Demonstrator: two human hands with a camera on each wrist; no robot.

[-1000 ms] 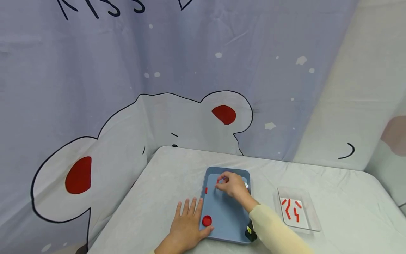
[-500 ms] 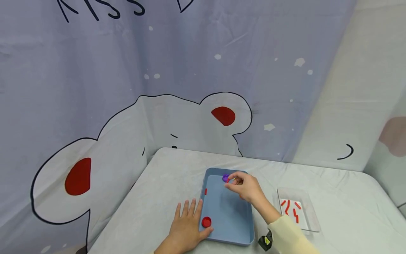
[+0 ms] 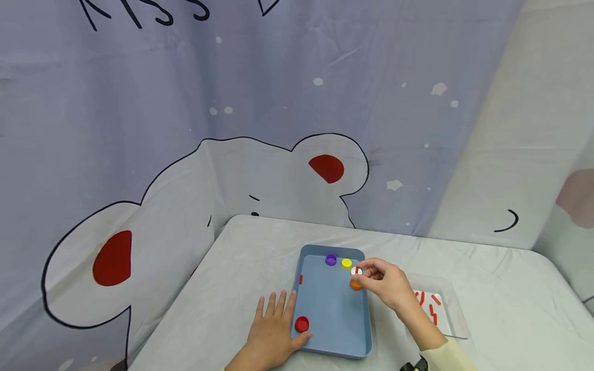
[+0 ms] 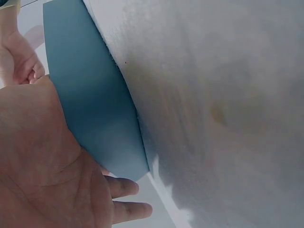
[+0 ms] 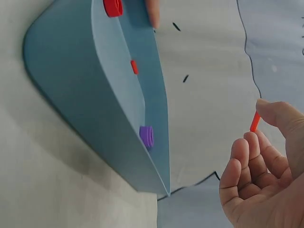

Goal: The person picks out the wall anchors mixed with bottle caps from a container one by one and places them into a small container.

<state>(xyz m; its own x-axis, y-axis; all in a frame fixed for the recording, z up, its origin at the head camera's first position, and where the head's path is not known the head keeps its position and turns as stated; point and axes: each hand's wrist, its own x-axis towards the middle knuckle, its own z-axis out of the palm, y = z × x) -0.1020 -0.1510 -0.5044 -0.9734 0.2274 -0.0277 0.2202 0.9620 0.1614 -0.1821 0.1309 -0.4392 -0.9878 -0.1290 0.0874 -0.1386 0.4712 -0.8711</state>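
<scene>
My right hand [image 3: 390, 286] pinches a short red stick [image 5: 255, 121] between thumb and fingertip, over the right rim of a blue-grey tray [image 3: 331, 314]. Below and beside those fingertips in the head view are a white cap-like round piece [image 3: 354, 271] and an orange one [image 3: 356, 285], both partly covered. With fingers straight and spread, my left hand [image 3: 271, 332] lies at the tray's left edge, thumb over the near-left corner. Close to that thumb sits a red cap [image 3: 301, 324]. Another small red piece [image 3: 300, 280] lies along the tray's left side.
Purple [image 3: 331, 259] and yellow [image 3: 346, 263] caps sit at the tray's far end. Right of the tray, a clear plastic box [image 3: 458, 314] holds several red sticks, partly behind my right forearm. White cloth [image 3: 250, 252] covers the table, and a printed curtain hangs behind.
My right hand, holding the red stick, has moved from the tray's far middle to its right rim, uncovering the purple and yellow caps. The left hand has stayed in place.
</scene>
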